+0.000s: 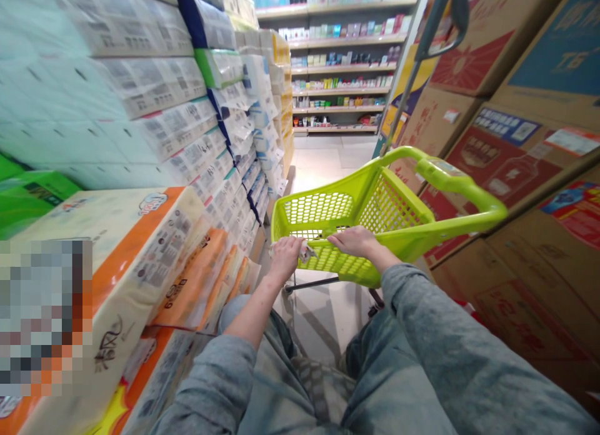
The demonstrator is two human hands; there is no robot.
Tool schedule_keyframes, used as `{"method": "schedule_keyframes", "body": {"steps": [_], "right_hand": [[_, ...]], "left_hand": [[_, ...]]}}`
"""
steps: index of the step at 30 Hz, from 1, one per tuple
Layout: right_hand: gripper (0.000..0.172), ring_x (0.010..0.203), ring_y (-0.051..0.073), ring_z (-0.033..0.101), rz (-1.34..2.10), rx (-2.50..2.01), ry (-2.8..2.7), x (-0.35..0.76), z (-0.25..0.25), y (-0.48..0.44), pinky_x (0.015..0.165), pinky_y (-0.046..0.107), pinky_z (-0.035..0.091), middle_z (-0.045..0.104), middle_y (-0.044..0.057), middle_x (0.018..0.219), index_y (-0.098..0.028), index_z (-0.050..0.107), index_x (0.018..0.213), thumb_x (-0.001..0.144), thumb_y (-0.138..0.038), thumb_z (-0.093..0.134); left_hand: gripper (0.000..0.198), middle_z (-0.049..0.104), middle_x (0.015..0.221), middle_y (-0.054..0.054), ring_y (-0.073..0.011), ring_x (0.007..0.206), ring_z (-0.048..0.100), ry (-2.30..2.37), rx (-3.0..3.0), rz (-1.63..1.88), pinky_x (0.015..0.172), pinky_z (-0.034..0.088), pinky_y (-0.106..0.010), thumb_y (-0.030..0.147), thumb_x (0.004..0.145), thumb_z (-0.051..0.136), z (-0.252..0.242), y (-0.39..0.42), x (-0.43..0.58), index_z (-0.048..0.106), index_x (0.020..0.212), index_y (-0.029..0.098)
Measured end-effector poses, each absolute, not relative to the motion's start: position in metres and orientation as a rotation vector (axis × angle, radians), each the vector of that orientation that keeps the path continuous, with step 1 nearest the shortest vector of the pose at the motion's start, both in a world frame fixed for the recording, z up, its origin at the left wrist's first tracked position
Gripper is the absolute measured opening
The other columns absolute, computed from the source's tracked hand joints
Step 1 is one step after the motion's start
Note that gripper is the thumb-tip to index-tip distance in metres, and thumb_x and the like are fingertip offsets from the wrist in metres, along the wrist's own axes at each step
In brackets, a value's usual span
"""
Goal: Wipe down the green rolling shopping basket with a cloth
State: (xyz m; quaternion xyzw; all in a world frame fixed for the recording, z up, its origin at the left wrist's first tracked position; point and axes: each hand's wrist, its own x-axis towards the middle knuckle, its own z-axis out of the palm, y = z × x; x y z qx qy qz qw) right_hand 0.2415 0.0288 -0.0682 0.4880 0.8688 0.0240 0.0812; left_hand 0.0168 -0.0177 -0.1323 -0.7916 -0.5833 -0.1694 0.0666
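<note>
Right now both hands work at the near rim of the green basket (pixel 370 216). The left hand (pixel 285 255) pinches a small crumpled wrapper (pixel 307 252), while the right hand (pixel 356 241) lies flat and open on the rim, holding nothing. Looks like wiping; next calls for a firm press.

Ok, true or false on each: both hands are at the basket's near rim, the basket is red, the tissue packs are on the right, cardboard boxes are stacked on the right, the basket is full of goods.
1. Left hand and right hand are at the basket near rim: true.
2. The basket is red: false, lime green.
3. Tissue packs are on the right: false, they are on the left.
4. Boxes are stacked on the right: true.
5. The basket is full: false, no goods show inside.
</note>
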Motion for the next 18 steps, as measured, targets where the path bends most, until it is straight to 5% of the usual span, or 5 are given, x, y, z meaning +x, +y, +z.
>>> {"method": "schedule_keyframes", "body": {"steps": [9,18], "right_hand": [[0.06,0.088,0.023,0.067,0.103,1.474,2.638,0.241,-0.07,0.031,0.073,0.03,0.045,0.072,0.009,0.096,-0.025,0.071,0.097,0.096,-0.051,0.017],[0.054,0.091,0.021,0.064,0.254,1.318,2.904,0.249,-0.08,0.03,0.08,0.032,0.042,0.072,0.008,0.092,-0.021,0.07,0.092,0.098,-0.044,0.022]], "left_hand": [[0.029,0.062,0.099,-0.008,-0.0207,0.098,0.052,-1.705,-2.403,-0.607,0.096,0.039,-0.038,0.02,0.093,0.034,-0.142,-0.015,-0.016,0.055,0.114,0.017],[0.027,0.06,0.096,-0.009,-0.0224,0.094,0.051,-1.762,-2.318,-0.613,0.09,0.041,-0.038,0.02,0.093,0.036,-0.144,-0.037,-0.003,0.054,0.112,0.016]]}}
